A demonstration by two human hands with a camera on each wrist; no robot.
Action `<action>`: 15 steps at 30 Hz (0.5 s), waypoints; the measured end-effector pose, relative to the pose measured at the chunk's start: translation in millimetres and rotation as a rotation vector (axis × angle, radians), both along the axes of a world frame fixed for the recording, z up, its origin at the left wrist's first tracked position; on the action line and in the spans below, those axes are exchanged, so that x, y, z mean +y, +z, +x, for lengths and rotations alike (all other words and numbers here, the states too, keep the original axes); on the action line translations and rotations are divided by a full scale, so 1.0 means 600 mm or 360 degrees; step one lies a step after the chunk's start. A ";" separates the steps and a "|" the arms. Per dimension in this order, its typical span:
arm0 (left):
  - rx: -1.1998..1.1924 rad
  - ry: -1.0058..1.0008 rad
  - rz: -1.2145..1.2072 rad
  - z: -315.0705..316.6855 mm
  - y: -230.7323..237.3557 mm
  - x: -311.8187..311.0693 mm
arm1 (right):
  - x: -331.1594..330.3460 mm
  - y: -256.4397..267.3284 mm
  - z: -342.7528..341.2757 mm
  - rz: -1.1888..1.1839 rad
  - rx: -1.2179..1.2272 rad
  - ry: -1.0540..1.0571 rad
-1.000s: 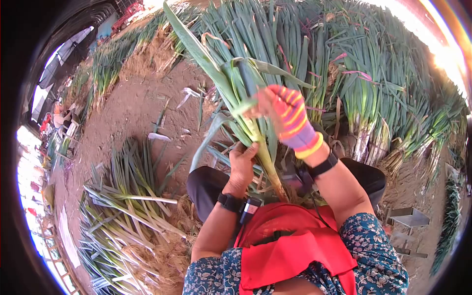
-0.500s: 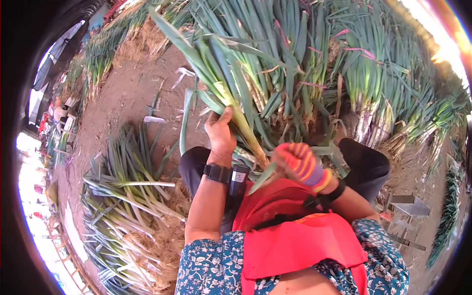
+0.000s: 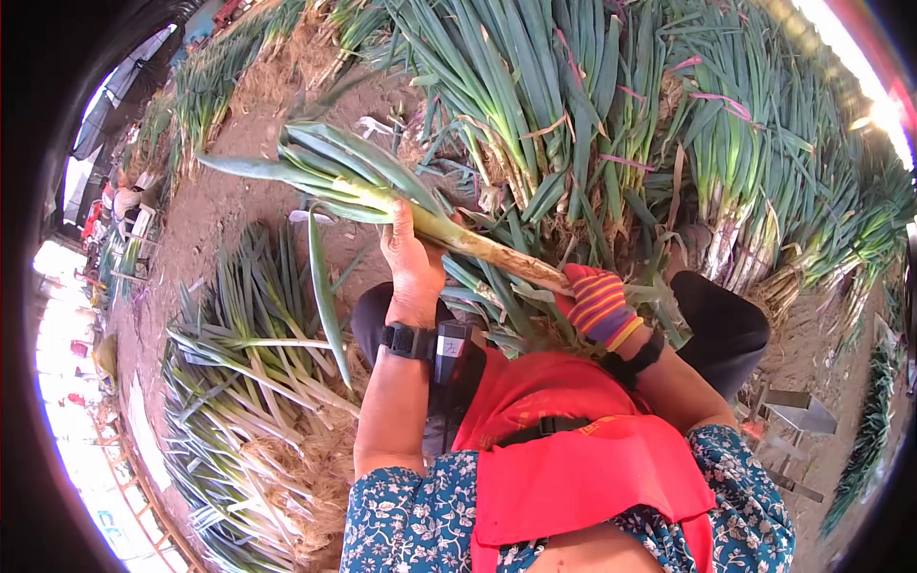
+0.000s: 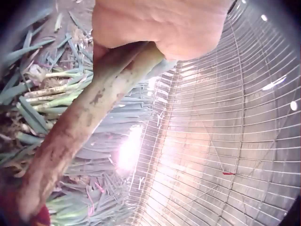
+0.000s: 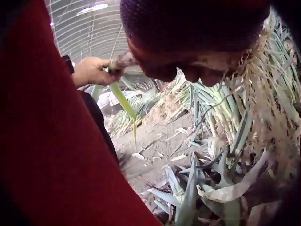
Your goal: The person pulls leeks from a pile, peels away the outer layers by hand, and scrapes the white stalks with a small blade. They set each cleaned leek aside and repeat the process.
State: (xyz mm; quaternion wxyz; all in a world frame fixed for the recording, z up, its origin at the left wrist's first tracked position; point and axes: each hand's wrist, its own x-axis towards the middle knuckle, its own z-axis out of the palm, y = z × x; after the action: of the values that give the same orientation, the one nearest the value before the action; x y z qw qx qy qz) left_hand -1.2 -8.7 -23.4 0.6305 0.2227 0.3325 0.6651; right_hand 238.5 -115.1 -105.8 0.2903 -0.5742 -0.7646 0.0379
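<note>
A thick green onion (image 3: pixel 511 258) lies slantwise across my lap, leaves to the left and root end to the right. My bare left hand (image 3: pixel 413 263) grips it where the green leaves begin, thumb on top. My right hand (image 3: pixel 600 306), in a striped glove, holds the root end. In the left wrist view the stem (image 4: pixel 89 110) shows brown, dirty outer skin. Stringy roots (image 5: pixel 265 89) hang beside the right hand in the right wrist view. One long leaf (image 3: pixel 325 296) droops below the left hand.
Upright tied bundles of green onions (image 3: pixel 726 153) stand ahead and to the right. A pile of loose green onions (image 3: pixel 258 382) with tangled roots lies at the left. Trimmed leaves (image 5: pixel 188 197) litter the dirt floor between the knees. A metal stand (image 3: pixel 800 413) is at the right.
The right hand came down from the leaves, carrying a torn leaf piece, and now grips the root end. The onion swung from steep to nearly level, its leaves toward the left.
</note>
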 end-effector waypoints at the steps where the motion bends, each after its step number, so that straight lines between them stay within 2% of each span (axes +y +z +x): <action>1: -0.0006 0.0004 -0.0003 -0.002 -0.010 0.002 | -0.002 0.007 -0.001 0.0100 -0.0097 0.0024; 4: 0.0094 -0.0020 -0.0244 -0.008 -0.022 -0.008 | 0.013 0.011 0.015 0.0089 -0.0303 0.0115; 7: 0.0113 -0.0103 -0.0163 -0.005 -0.022 -0.015 | 0.046 0.000 0.035 0.0188 -0.0365 0.0198; 11: 0.0145 -0.0314 -0.0163 0.000 -0.008 -0.024 | 0.097 0.013 0.038 0.0303 -0.0322 0.0201; 15: 0.0131 -0.0364 -0.0268 -0.001 0.004 -0.026 | 0.143 0.037 0.035 0.0381 -0.0271 0.0240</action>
State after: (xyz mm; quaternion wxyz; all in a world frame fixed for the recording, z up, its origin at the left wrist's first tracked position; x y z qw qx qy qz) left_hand -1.7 -24.3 -21.0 0.7044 0.2326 0.3851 0.5490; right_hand 259.3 -29.0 -83.7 0.2871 -0.4775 -0.8265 -0.0806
